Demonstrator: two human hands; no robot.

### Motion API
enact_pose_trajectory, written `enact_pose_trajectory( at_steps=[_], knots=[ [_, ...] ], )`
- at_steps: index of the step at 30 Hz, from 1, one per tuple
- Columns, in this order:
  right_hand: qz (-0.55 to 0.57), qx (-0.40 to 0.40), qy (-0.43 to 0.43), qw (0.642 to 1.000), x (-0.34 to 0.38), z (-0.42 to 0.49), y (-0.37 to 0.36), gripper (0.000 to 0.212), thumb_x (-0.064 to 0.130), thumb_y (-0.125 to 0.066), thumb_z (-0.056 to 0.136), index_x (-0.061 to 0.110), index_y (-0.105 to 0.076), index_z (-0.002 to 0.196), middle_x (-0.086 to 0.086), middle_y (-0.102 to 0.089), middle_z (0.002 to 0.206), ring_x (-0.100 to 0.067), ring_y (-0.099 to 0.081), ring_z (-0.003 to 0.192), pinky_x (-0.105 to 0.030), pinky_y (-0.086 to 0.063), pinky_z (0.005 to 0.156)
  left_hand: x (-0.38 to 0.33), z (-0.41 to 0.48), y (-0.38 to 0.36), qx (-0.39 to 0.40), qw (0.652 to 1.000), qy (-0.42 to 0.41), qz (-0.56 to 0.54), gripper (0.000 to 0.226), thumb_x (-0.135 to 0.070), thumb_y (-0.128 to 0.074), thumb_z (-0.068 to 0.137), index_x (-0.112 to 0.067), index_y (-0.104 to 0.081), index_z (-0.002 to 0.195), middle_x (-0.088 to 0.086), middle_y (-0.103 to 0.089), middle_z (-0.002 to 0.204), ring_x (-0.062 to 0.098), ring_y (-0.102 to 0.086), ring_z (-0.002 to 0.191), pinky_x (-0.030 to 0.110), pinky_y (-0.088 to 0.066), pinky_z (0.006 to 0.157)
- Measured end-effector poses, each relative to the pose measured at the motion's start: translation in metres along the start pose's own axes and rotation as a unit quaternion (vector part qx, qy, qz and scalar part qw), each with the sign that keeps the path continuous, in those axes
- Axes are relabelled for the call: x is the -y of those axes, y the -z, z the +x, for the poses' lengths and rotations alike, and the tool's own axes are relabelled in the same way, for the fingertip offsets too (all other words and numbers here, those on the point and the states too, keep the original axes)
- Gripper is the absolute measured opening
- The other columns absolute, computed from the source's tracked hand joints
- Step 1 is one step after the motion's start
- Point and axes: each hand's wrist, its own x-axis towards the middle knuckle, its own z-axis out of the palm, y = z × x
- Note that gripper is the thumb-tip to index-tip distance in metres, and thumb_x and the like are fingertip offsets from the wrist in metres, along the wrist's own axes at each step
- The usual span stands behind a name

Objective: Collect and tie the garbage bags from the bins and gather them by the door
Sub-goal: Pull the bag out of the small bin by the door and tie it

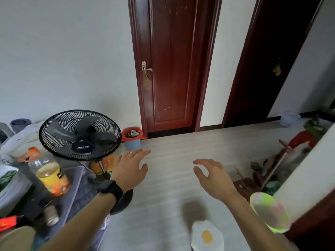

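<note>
Both hands — left [131, 168], right [213, 175] — spread, holding nothing; red-lined bin [132, 139] beside door [172, 69].

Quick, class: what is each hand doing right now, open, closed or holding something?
Left hand: open, fingers straight, holding nothing.
Right hand: open, fingers loosely bent, holding nothing.

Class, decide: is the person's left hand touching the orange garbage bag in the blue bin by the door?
Apart. The head view shows the blue wall of the bin lying between the left hand and the orange garbage bag.
</note>
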Motion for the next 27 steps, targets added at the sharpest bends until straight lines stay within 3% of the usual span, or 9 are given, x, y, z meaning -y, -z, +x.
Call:
enact_pose_trajectory(
  at_steps=[9,22,27],
  knots=[
    [-0.006,0.066,0.037,0.997,-0.013,0.265,-0.013,0.031,0.043,-0.046,0.101,0.036,-0.060,0.128,0.016,-0.057,0.136,-0.011,-0.044,0.131,-0.026,-0.031,0.106,0.051,0.212,-0.035,0.010,0.998,0.059,-0.003,0.053,-0.039,-0.047,0.092,-0.042,-0.039,0.144,-0.004,-0.043,0.150,0.022,-0.036,0.138,0.043,-0.026,0.116],
    [0.011,0.109,0.022,0.994,-0.034,0.610,-0.121,0.032,0.044,-0.046,0.100,0.034,-0.061,0.127,0.014,-0.060,0.132,-0.011,-0.049,0.127,-0.029,-0.039,0.106,0.173,0.563,-0.137,0.095,0.988,0.111,-0.052,0.061,-0.042,-0.036,0.080,-0.041,-0.044,0.141,-0.005,-0.049,0.144,0.024,-0.044,0.131,0.045,-0.036,0.108],
    [0.021,0.129,0.012,0.991,-0.040,0.722,-0.158,0.033,0.044,-0.048,0.098,0.033,-0.062,0.126,0.014,-0.061,0.130,-0.010,-0.050,0.126,-0.030,-0.041,0.107,0.226,0.663,-0.161,0.132,0.980,0.142,-0.046,0.053,-0.034,-0.047,0.087,-0.043,-0.043,0.140,-0.005,-0.049,0.145,0.023,-0.044,0.132,0.044,-0.035,0.109]
  ],
)
